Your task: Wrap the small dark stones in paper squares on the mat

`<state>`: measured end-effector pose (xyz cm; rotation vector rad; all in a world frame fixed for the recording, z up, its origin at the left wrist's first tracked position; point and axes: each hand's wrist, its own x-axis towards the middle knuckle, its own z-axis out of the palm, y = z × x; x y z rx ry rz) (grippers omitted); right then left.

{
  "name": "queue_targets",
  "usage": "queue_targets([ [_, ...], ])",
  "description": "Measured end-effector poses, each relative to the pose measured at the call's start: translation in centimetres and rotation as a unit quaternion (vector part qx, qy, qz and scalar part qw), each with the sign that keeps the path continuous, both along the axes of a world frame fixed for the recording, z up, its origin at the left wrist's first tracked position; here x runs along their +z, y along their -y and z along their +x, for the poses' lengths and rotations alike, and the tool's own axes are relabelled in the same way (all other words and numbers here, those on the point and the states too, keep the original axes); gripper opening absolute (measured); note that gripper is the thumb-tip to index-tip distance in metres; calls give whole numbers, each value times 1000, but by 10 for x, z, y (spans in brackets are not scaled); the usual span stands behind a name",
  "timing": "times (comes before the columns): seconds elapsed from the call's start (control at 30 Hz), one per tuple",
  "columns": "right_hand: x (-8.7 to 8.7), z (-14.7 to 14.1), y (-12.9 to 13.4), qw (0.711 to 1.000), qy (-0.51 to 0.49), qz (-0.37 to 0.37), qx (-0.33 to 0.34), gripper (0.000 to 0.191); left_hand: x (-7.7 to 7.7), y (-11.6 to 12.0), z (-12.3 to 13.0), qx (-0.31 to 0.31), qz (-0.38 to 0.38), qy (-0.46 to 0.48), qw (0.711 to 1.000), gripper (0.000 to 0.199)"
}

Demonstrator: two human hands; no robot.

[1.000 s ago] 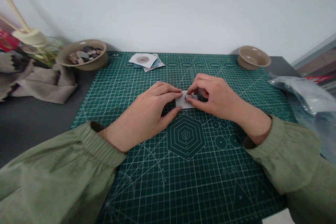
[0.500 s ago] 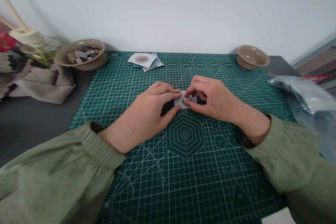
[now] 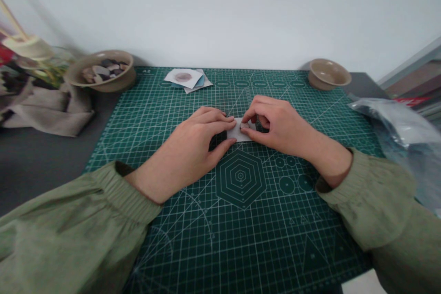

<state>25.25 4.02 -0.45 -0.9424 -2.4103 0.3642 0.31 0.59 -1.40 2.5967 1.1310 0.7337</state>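
A small white card (image 3: 233, 135) lies flat on the green cutting mat (image 3: 193, 257). At its left end, my left hand (image 3: 191, 147) holds it, fingertips at the upper corner and thumb at the lower one. My right hand (image 3: 275, 121) pinches a small pale pebble (image 3: 244, 125) between thumb and index finger, low over the card. The fingertips cover part of the pebble, and whether it touches the card I cannot tell. Part of the card's right end is hidden behind my right fingers.
At the back left stands a brown bowl (image 3: 99, 85) of stones, with stacked paper squares (image 3: 186, 78) to its right. Another brown bowl (image 3: 327, 74) is at the back right. Plastic bags (image 3: 396, 121) lie on the right, a beige cloth (image 3: 48, 110) and reed diffuser (image 3: 29, 46) on the left.
The whole view has shifted slightly. My right fingertips have changed position a little around the pebble, and more of it shows. The left hand keeps its place on the card.
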Motion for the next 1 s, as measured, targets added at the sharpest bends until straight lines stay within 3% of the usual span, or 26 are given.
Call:
queue_targets([
  [0.4, 0, -1, 5, 999, -1, -11, 32, 8, 0, -1, 1, 0, 2, 9, 1000, 35],
  [1.0, -1, -1, -2, 1000, -7, 7, 14, 7, 1, 0, 1, 7, -2, 8, 1000, 35],
])
